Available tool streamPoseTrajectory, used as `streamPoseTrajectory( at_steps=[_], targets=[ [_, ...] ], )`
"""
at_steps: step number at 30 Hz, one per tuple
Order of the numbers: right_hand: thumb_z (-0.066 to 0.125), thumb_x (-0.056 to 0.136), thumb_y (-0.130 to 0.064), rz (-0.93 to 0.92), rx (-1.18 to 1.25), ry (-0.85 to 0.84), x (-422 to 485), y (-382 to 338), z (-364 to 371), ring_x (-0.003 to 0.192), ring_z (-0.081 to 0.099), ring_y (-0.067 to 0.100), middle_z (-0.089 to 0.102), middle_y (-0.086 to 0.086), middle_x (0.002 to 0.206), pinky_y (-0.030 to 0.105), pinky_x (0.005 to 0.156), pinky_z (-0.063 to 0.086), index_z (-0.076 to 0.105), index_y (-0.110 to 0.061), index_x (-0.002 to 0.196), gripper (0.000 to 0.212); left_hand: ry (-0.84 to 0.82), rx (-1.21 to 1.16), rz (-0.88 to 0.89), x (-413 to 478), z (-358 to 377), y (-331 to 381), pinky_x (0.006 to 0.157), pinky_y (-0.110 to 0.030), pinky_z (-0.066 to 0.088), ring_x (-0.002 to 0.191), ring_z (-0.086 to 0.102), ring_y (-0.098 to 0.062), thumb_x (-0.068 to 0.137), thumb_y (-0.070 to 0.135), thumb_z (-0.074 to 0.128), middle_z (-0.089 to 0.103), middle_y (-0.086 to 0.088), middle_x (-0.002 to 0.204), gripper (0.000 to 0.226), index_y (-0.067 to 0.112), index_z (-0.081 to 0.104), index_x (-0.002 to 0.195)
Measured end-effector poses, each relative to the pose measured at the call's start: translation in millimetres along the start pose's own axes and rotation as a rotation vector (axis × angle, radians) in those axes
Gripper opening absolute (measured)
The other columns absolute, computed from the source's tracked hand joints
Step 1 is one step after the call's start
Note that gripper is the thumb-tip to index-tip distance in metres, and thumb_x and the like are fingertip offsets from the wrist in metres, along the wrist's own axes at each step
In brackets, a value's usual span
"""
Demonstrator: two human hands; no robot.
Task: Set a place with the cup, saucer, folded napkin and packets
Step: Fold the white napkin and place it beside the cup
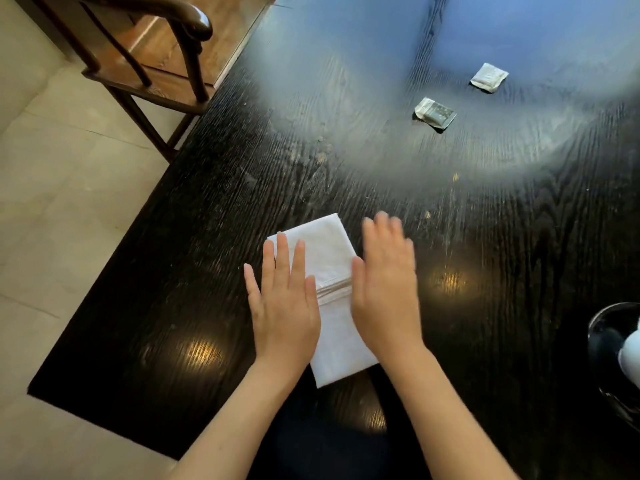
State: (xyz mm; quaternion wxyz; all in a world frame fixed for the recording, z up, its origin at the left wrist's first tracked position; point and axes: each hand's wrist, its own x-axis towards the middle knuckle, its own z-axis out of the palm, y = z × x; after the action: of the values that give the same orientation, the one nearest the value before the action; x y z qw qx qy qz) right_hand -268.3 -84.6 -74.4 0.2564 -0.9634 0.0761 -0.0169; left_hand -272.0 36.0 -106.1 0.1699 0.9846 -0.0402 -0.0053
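Observation:
A white folded napkin (329, 268) lies lengthwise on the dark wooden table (485, 237), near its front edge. My left hand (282, 303) lies flat on the napkin's left side, fingers spread. My right hand (386, 285) is flat over the napkin's right edge, fingers extended and blurred; whether it touches the cloth is unclear. Two small packets lie far back on the table: a dark one (435, 113) and a pale one (489, 77) behind it to the right. At the right edge a dark glossy saucer (604, 327) carries a white cup (631, 358), mostly cut off by the frame.
A dark wooden armchair (156, 64) stands at the table's far left corner on the pale tiled floor (52, 202). The table's left edge runs diagonally beside my left hand. Crumbs and dust speckle the table's middle.

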Motion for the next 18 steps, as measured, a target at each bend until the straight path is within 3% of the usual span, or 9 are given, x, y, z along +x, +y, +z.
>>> streamPoseTrajectory(
  at_steps=[2,4,7,10,13,16,18],
  targets=[
    [0.022,0.099,-0.031,-0.222,-0.174,-0.175,27,-2,15,0.146,-0.007,0.018,0.004,0.004,0.159,0.036,0.118,-0.008,0.008,-0.014,0.148,0.053,-0.054,0.075,-0.037,0,8,2,0.115,-0.051,0.004,0.143,0.003,-0.025,0.095,0.032,0.012,0.015,-0.01,0.155,0.056,0.01,0.018,0.146],
    [0.017,0.099,-0.038,-0.31,-0.312,-0.288,35,10,30,0.145,-0.011,0.015,-0.003,0.001,0.159,0.038,0.119,-0.009,0.0,-0.016,0.148,0.056,-0.081,0.108,-0.057,-2,15,2,0.115,-0.053,0.008,0.143,0.005,-0.025,0.095,0.033,0.012,0.016,-0.011,0.155,0.057,0.009,0.019,0.145],
    [0.016,0.097,-0.042,-0.33,-0.342,-0.271,37,33,36,0.145,-0.006,0.013,-0.002,-0.001,0.159,0.039,0.119,-0.007,0.001,-0.017,0.148,0.059,-0.08,0.118,-0.061,-1,19,0,0.115,-0.053,0.01,0.144,0.01,-0.024,0.095,0.035,0.014,0.018,-0.01,0.155,0.057,0.009,0.022,0.146],
    [0.012,0.095,-0.044,-0.36,-0.368,-0.241,38,36,37,0.145,-0.003,0.013,0.002,0.0,0.159,0.037,0.118,-0.009,0.003,-0.016,0.148,0.06,-0.124,0.121,-0.022,-1,18,-3,0.115,-0.052,0.003,0.144,0.003,-0.023,0.094,0.038,0.01,0.009,-0.008,0.156,0.06,0.011,0.014,0.147],
    [0.012,0.096,-0.044,-0.343,-0.37,-0.261,38,35,38,0.145,-0.004,0.012,0.001,-0.001,0.159,0.035,0.117,-0.01,0.002,-0.017,0.148,0.06,-0.138,-0.101,-0.03,3,10,-9,0.116,-0.046,-0.004,0.146,0.0,-0.02,0.096,0.039,0.022,0.002,-0.005,0.158,0.059,0.015,0.008,0.148],
    [0.017,0.097,-0.044,-0.331,-0.35,-0.268,39,32,36,0.145,-0.005,0.012,-0.002,-0.002,0.159,0.034,0.118,-0.01,0.0,-0.018,0.148,0.059,-0.067,-0.409,-0.183,26,-9,-26,0.111,-0.044,0.012,0.138,0.019,-0.025,0.091,0.035,0.048,0.019,-0.006,0.155,0.064,0.017,0.019,0.146],
    [0.018,0.097,-0.045,-0.31,-0.312,-0.281,38,29,31,0.145,-0.007,0.012,-0.004,-0.002,0.159,0.033,0.117,-0.011,-0.002,-0.018,0.148,0.06,-0.123,-0.412,-0.187,51,-21,-39,0.106,-0.043,0.022,0.127,0.03,-0.03,0.086,0.032,0.058,0.04,-0.01,0.14,0.065,0.015,0.029,0.141]
  ],
)
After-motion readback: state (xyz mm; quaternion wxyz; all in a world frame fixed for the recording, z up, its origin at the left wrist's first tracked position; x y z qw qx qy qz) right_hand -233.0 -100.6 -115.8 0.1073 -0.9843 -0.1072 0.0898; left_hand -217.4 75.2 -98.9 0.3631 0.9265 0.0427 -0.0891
